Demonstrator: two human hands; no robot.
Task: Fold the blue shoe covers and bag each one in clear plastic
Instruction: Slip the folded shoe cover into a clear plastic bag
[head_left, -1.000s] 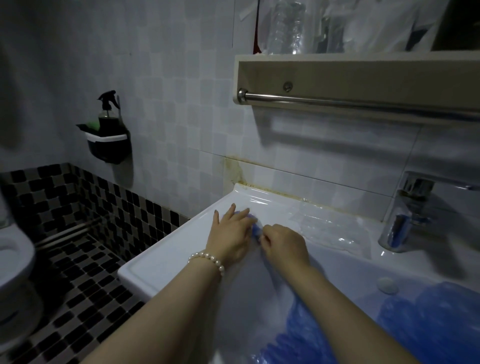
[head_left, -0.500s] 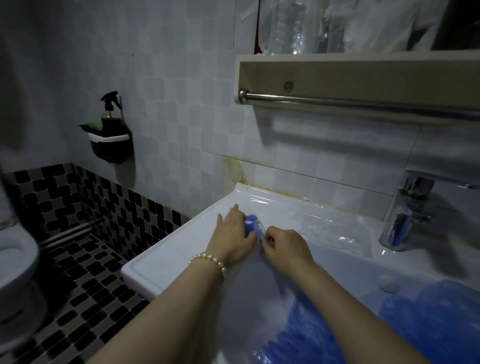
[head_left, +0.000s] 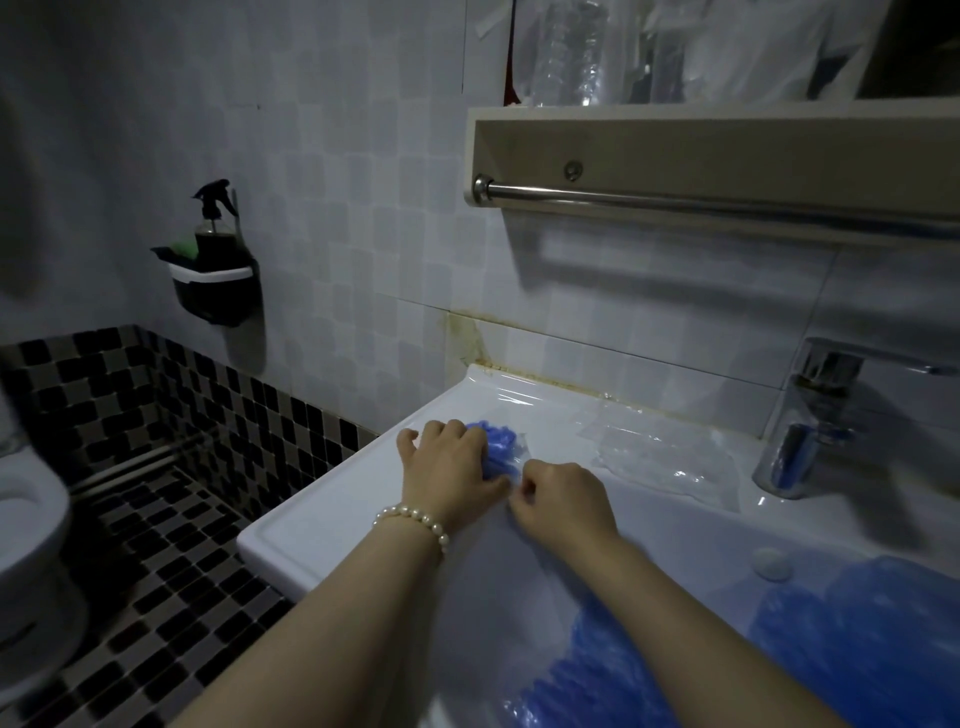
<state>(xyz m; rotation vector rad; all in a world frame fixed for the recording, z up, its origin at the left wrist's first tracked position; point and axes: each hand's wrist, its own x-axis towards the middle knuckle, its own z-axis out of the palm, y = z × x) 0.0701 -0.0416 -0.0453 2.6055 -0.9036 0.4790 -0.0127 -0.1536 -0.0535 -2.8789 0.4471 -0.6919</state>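
A folded blue shoe cover lies on the left ledge of the white sink. My left hand, with a pearl bracelet on the wrist, grips it from the left with curled fingers. My right hand is just right of it, and its curled fingers pinch the thin clear plastic bag around the cover's near end. Loose blue shoe covers are piled in the basin, partly hidden by my right forearm. A stack of clear plastic bags lies on the ledge by the wall.
A chrome faucet stands at the right. Above the sink hang a shelf and a steel towel bar. A wall caddy with a spray bottle hangs at the left, and a toilet is at the far left.
My left hand went from lying flat to gripping the blue bundle, which now shows more past my fingers. My right hand stayed close and still pinches beside it.
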